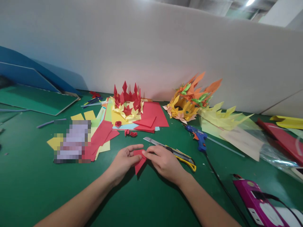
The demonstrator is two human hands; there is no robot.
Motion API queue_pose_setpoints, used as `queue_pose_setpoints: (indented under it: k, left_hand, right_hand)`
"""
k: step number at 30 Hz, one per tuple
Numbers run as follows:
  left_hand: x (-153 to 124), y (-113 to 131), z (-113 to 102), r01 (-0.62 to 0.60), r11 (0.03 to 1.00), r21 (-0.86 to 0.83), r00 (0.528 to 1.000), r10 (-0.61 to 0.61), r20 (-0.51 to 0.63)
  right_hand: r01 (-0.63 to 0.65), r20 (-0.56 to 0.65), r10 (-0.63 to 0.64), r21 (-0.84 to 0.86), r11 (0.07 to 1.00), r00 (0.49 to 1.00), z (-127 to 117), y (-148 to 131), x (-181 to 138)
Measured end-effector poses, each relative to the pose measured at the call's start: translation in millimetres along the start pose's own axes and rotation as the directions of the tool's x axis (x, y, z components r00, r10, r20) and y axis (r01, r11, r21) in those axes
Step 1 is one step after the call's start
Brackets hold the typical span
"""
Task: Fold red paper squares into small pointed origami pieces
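Observation:
A small folded piece of red paper (140,166) is held between my two hands above the green table. My left hand (124,162) pinches its left side, the thumb lying across the front. From the other side, my right hand (163,162) grips its upper right edge with thumb and fingers. One pointed corner of the paper hangs down. Just behind my right hand lies a yellow-and-black utility knife (183,155), its blade out and pointing left. Small red folded paper flowers (131,133) rest beyond my hands.
A red and yellow paper crown (127,105) stands on stacked coloured sheets. An orange paper crown (187,104) is at the back right, near a blue glue gun (201,138) with a trailing cord. A purple power strip (258,201) lies front right; red paper strips (100,135) lie left.

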State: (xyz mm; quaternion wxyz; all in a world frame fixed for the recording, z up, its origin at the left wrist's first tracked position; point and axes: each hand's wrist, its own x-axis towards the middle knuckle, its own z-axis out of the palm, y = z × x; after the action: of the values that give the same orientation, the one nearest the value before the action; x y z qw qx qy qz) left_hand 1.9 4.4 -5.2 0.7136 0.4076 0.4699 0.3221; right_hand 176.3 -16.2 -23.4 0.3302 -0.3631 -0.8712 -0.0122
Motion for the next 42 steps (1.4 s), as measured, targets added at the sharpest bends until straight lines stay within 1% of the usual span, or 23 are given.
queue_pose_setpoints:
  k: [7,10,12,15,20,24,30,33,35,37,38,39,40,42]
  left_hand:
    - [0.1,1.2,0.1,-0.03,0.981,0.194,0.999,0.034,-0.019]
    - [-1.3,3.3,0.6,-0.052,0.969,0.24,0.998,0.059,-0.02]
    - [-2.3,5.1,0.7,-0.046,0.974,0.224,0.999,0.049,-0.012]
    - [-3.5,7.6,0.7,-0.023,0.983,0.182,1.0,0.023,0.003]
    - [-3.2,8.4,-0.3,-0.036,0.985,0.172,0.999,0.03,0.036]
    - [-2.5,8.1,-1.4,-0.011,0.984,0.178,0.999,0.004,0.04]
    - [-3.9,10.6,-4.1,0.052,0.995,0.088,0.995,-0.059,0.086]
    - [-3.3,10.2,-5.5,0.057,0.997,0.046,0.993,-0.061,0.099]
    - [-1.9,8.8,-5.9,0.039,0.998,0.039,0.994,-0.043,0.102]
    - [-0.4,7.3,-5.7,0.016,0.999,0.04,0.996,-0.019,0.083]
    - [0.1,6.6,-5.1,0.008,1.0,0.03,0.998,-0.01,0.069]
    - [0.3,6.1,-4.3,-0.003,1.0,0.015,0.999,0.002,0.052]
    - [0.2,5.7,-3.3,-0.021,1.0,0.003,0.999,0.021,0.03]
    - [-0.5,4.8,-0.7,-0.081,0.997,0.0,0.997,0.081,-0.013]
  right_hand:
    - [-0.002,0.037,-0.001,0.061,0.998,0.999,-2.4,0.0,-0.6]
    - [0.0,0.053,-0.005,0.086,0.996,0.999,-3.4,0.1,-0.8]
    - [0.011,0.051,-0.016,0.094,0.996,0.999,-3.6,0.7,-1.4]
    - [-0.003,0.033,-0.001,0.123,0.992,0.999,-2.9,2.4,-3.1]
    - [-0.021,0.035,0.014,0.201,0.979,0.999,-1.5,4.9,-5.4]
    - [-0.004,0.016,0.001,0.205,0.979,1.0,-1.6,5.2,-5.7]
    - [0.017,0.009,-0.019,0.21,0.978,1.0,-3.4,5.2,-5.7]
    - [0.018,0.013,-0.021,0.206,0.978,1.0,-4.5,4.8,-5.6]
    - [0.003,0.002,-0.004,0.23,0.973,1.0,-4.5,3.3,-5.3]
    - [-0.062,-0.035,0.076,0.304,0.951,0.996,-2.9,0.9,-4.7]
    - [-0.118,-0.054,0.147,0.366,0.923,0.988,-1.4,-0.6,-4.2]
    - [-0.195,-0.073,0.25,0.435,0.879,0.965,0.8,-2.0,-3.6]
    - [-0.275,-0.072,0.36,0.513,0.813,0.93,3.3,-3.4,-2.8]
    - [-0.414,0.006,0.559,0.68,0.606,0.829,9.0,-5.7,-0.7]
